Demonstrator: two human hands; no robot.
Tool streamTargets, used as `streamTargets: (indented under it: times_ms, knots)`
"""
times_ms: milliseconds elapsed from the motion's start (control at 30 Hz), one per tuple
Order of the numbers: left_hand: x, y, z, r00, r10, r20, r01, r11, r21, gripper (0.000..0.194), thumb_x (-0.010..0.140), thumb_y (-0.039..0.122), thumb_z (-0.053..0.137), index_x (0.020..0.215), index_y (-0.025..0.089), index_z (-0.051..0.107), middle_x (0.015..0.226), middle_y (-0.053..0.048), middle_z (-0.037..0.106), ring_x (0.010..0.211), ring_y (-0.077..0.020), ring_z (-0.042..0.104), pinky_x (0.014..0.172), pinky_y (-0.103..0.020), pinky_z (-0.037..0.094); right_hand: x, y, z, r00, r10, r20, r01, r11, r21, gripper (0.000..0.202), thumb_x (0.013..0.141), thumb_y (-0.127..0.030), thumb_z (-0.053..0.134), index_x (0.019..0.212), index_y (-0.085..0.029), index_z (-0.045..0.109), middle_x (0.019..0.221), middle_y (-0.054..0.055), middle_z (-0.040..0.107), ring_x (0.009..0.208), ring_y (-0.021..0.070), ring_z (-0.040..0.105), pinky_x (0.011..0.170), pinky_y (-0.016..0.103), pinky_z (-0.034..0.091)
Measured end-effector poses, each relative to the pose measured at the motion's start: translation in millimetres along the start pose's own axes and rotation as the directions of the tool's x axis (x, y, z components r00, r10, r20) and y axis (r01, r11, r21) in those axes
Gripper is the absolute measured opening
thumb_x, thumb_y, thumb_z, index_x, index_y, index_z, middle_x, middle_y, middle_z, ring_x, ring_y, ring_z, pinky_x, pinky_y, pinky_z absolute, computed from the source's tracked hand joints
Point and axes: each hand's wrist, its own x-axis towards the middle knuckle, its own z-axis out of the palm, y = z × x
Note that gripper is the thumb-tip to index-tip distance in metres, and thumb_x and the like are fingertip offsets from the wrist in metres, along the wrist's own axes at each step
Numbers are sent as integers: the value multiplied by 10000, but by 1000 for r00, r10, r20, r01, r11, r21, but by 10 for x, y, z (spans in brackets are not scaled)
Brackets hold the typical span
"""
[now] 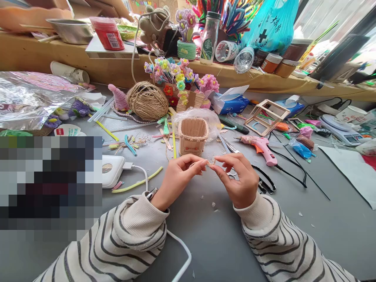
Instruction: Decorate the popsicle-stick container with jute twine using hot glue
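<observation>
My left hand (pixel 179 176) and my right hand (pixel 237 176) meet at the middle of the grey table, each pinching a short piece of twine (pixel 210 163) stretched between the fingertips. Just beyond them stands a small wooden-slat basket (pixel 192 137) with a twine-wrapped rim and small red marks low on its front. Clear plastic film lies around the back of the basket. Scissors (pixel 232 173) lie on the table, partly hidden behind my right hand. A large ball of twine (pixel 147 100) rests farther back on the left.
Right of the basket lie a pink glue gun (pixel 263 149) with a black cable and a wooden frame (pixel 266 117). A white device (pixel 111 171) with a white cable sits at left. Fluffy flowers (pixel 176 74) stand behind. A digital scale (pixel 340 129) is far right.
</observation>
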Motion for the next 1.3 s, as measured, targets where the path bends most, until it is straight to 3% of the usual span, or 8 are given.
streamTargets:
  times_ms: [567,900,1300]
  knots:
    - [-1,-5,-2,1000,14,11,-14,1000,6,182,711,303,605,630,141,626,580,20,577,570,-80,522,574,-175,428,6,43,-6,995,-58,84,44,986,161,220,719,-75,608,910,-184,607,777,42,598,670,117,563,486,222,479]
    - [-5,7,-13,1000,12,8,-12,1000,12,187,716,299,599,609,148,624,561,32,566,559,-71,515,570,-168,417,27,40,-31,988,-22,153,-16,970,242,193,726,-89,605,884,-199,618,770,28,598,656,102,552,495,214,484]
    - [-9,23,-5,1000,18,17,-18,999,26,200,726,291,587,589,148,612,555,25,564,562,-78,514,573,-172,421,32,32,-36,990,-31,136,-1,974,228,185,724,-83,604,875,-188,632,761,33,609,667,108,556,533,224,489]
